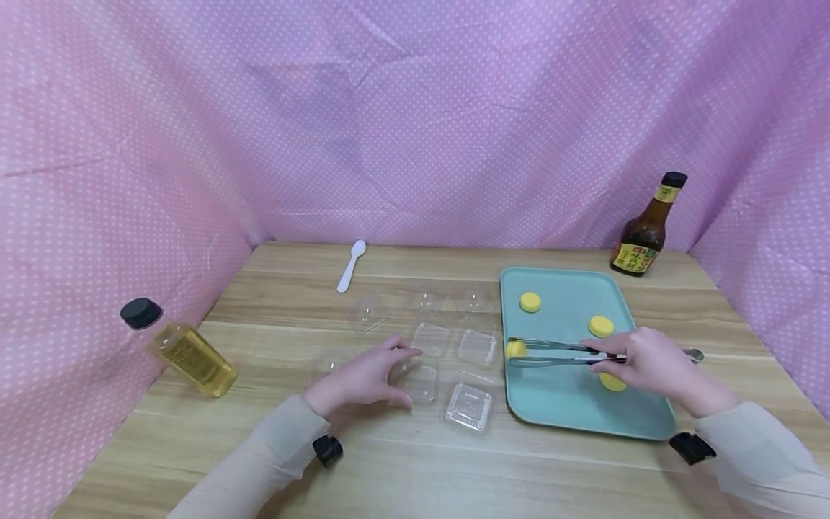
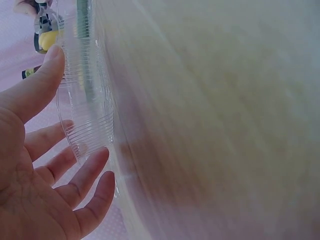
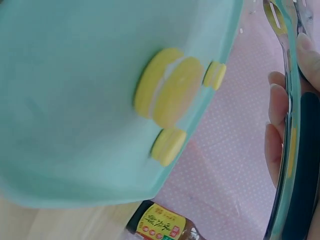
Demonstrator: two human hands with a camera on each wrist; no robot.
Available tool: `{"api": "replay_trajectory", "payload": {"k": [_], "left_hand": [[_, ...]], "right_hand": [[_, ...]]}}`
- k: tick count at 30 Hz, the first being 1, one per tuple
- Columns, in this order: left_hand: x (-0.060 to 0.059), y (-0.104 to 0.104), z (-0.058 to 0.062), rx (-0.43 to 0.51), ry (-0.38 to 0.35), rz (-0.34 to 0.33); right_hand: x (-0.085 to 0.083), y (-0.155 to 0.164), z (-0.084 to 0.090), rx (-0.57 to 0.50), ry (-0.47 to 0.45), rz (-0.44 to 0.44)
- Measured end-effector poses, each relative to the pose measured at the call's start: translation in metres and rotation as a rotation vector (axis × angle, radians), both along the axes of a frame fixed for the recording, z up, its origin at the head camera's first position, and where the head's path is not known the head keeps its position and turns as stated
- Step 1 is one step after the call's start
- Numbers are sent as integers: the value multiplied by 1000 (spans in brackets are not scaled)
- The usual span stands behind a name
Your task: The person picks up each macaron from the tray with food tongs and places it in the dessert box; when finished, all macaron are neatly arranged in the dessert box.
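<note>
My right hand [image 1: 655,360] holds a pair of metal tongs [image 1: 551,361] with dark grips over a light teal tray [image 1: 558,411]. The tips of the tongs lie on either side of a yellow macaron [image 1: 516,349] at the tray's left edge. More yellow macarons with pale filling rest on the tray, one large in the right wrist view [image 3: 177,92]. My left hand [image 1: 366,375] is spread beside a clear plastic box [image 1: 423,383], thumb apart from the fingers. In the left wrist view, thumb and fingertips are right at the ribbed side of the box [image 2: 90,125].
Several clear boxes with raised lids stand left of the tray, one nearest the front [image 1: 470,408]. A white spoon [image 1: 352,267] lies behind them. An oil bottle [image 1: 194,357] is at the left, a dark sauce bottle [image 1: 640,234] at the back right. Pink dotted cloth [image 1: 415,130] surrounds the table.
</note>
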State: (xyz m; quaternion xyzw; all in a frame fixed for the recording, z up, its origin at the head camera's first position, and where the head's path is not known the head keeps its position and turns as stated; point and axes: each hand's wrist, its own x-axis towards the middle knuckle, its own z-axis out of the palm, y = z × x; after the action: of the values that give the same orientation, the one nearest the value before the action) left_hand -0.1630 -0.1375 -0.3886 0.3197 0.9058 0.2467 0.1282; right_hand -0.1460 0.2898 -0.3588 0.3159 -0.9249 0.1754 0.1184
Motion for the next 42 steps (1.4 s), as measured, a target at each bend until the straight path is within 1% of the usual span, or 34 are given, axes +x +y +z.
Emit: {"api": "replay_trajectory", "payload": {"k": [9, 17, 24, 29, 32, 38, 42], "left_hand": [[-1, 0, -1, 4, 5, -1], [-1, -1, -2, 5, -2, 0], [-2, -1, -2, 29, 6, -9], [-3, -1, -2, 30, -9, -4], [-3, 0, -1, 30, -16, -1], [-2, 0, 0, 31, -30, 2], [-3, 0, 1, 28, -37, 3]], "right_hand": [[-2, -10, 3, -22, 73, 39], [-4, -24, 3, -41, 84, 48], [-6, -39, 3, -60, 53, 65], [-10, -48, 4, -75, 68, 98], [-10, -56, 5, -83, 58, 110], [-10, -74, 8, -91, 12, 132], [-11, -85, 8, -76, -3, 137]]}}
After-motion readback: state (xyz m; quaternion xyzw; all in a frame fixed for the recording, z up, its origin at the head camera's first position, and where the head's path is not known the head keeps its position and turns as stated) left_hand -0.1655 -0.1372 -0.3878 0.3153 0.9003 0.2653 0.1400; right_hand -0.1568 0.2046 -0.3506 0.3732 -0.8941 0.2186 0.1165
